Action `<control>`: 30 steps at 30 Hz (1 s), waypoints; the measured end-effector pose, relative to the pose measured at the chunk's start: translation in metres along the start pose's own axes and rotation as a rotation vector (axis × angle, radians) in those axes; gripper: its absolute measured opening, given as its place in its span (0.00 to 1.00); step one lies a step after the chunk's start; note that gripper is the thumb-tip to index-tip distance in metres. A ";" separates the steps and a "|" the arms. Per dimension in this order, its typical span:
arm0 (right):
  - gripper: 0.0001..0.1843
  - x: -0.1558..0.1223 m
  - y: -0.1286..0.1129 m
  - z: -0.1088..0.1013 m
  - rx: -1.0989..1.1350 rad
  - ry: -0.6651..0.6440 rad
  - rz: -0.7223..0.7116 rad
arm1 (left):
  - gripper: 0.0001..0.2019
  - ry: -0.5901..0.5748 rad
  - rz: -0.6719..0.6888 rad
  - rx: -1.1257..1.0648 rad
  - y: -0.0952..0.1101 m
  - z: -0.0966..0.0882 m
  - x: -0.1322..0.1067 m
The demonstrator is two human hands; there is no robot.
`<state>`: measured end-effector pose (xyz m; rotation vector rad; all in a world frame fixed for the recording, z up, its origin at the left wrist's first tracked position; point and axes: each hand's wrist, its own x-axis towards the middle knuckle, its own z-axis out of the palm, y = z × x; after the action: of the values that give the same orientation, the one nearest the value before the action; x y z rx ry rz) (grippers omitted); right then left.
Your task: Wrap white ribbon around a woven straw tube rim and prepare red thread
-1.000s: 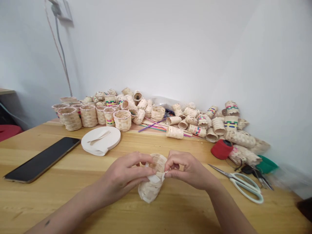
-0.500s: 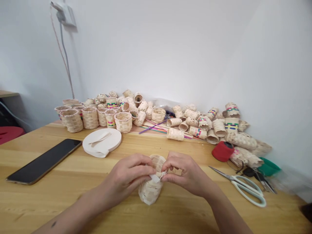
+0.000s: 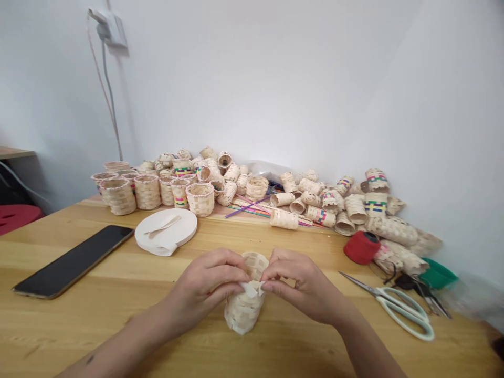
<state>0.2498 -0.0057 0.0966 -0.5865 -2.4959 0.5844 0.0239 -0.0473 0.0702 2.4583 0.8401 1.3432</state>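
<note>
Small woven basket pinched at its rim, crowded work around it

Right in front of the person, a pale woven basket sits tilted on the wooden table. The left hand grips its rim between thumb and fingers, where a white strip lies over the edge. The right hand has thumb and fingertips closed on the strip's other end. Those fingers hide much of the rim from me.

Over to the left lie a black phone and a flat white roll. Behind, finished-looking baskets stand near loose coloured strips and a heap of woven pieces. To the right are a red spool and pale-handled scissors. Any lettering on these things is too small to read from here.
</note>
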 end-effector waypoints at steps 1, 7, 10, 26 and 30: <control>0.09 0.000 0.000 0.000 -0.004 0.001 -0.013 | 0.07 0.020 -0.021 -0.041 0.001 0.001 0.000; 0.09 0.000 -0.001 0.000 0.013 -0.012 -0.029 | 0.05 0.136 -0.257 -0.346 0.001 0.002 -0.001; 0.07 -0.001 -0.002 -0.003 0.086 -0.013 -0.018 | 0.06 0.268 -0.436 -0.604 0.000 -0.002 -0.002; 0.21 -0.014 0.047 0.005 0.892 0.157 0.061 | 0.11 0.561 -0.596 -0.939 -0.008 -0.021 0.007; 0.31 -0.014 0.045 0.013 0.969 0.078 0.017 | 0.11 0.555 -0.557 -0.978 -0.003 -0.022 0.007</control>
<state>0.2661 0.0204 0.0588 -0.2278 -1.8082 1.5787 0.0074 -0.0426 0.0860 1.0426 0.6449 1.6557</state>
